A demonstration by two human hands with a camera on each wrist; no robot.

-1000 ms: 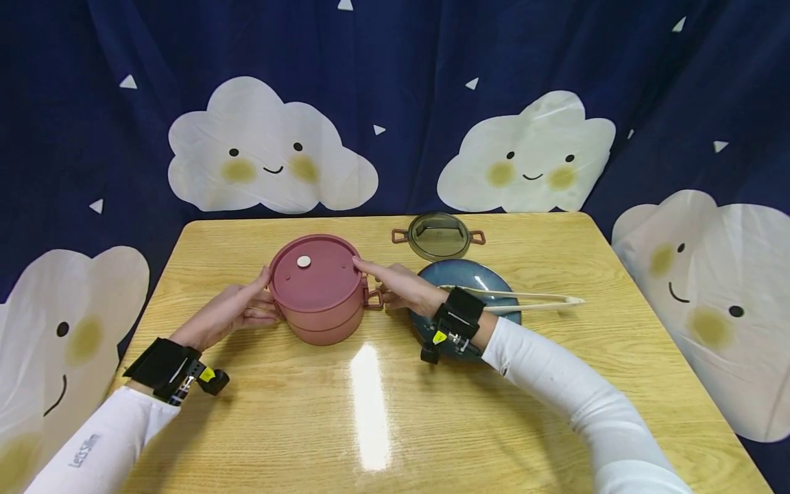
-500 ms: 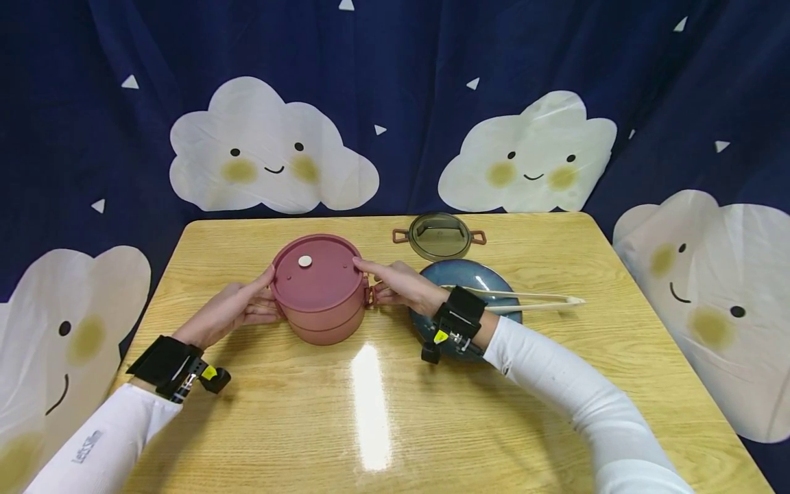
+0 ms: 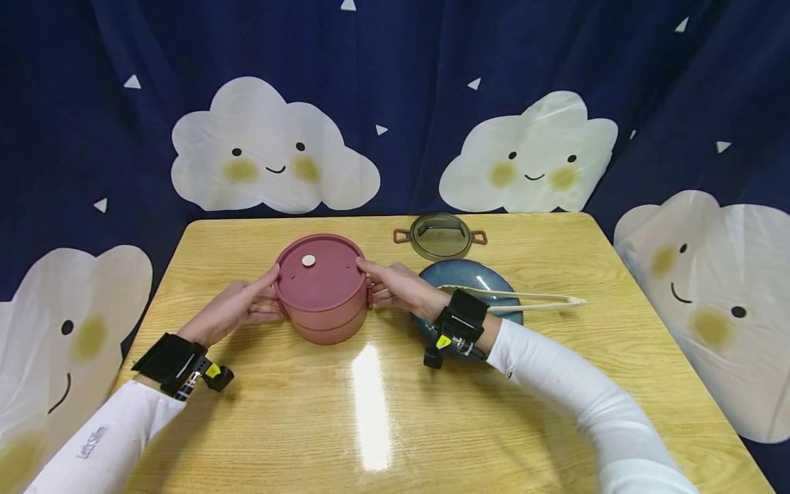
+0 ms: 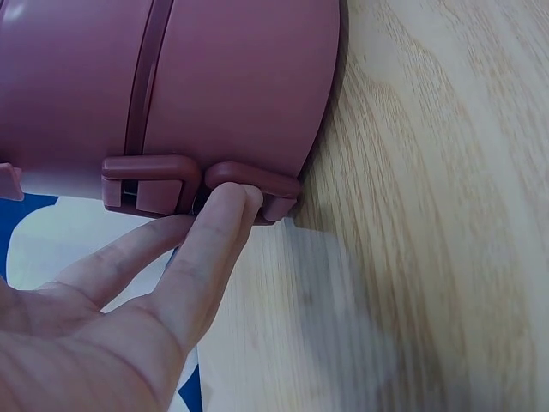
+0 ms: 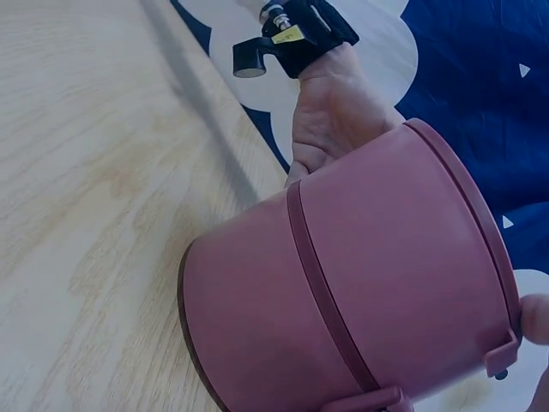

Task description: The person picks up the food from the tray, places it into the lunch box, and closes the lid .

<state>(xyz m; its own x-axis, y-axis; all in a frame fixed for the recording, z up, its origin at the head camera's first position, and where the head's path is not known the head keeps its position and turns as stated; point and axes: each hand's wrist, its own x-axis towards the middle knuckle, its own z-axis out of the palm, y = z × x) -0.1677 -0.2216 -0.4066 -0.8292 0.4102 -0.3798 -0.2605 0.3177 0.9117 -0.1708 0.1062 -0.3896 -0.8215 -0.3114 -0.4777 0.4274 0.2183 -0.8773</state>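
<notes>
A two-tier pink pot point(image 3: 327, 322) stands upright at the table's left-centre, covered by a pink lid point(image 3: 321, 285) with a white knob point(image 3: 308, 261). My left hand point(image 3: 237, 309) holds its left side, thumb at the lid's rim; in the left wrist view its fingertips touch the lower handle point(image 4: 257, 178), just beside the upper handle point(image 4: 154, 167). On the other side my right hand point(image 3: 404, 288) holds the pot, thumb on the lid's edge and fingers at the right handle point(image 3: 369, 291). That hand's fingers are mostly hidden behind the pot in the right wrist view.
Under the right forearm sits a round blue pan point(image 3: 472, 274). Cream tongs point(image 3: 549, 298) lie across it, their joined end reaching right over the wooden table point(image 3: 278, 425). Behind it rests a glass lid point(image 3: 457, 240) with two side handles. A dark blue cloud-patterned curtain point(image 3: 407, 68) hangs behind.
The pot's right handle stuck out before; now it sits close against the wall, with my right fingers moved in against it. The pot has shifted slightly right, my left hand with it.
</notes>
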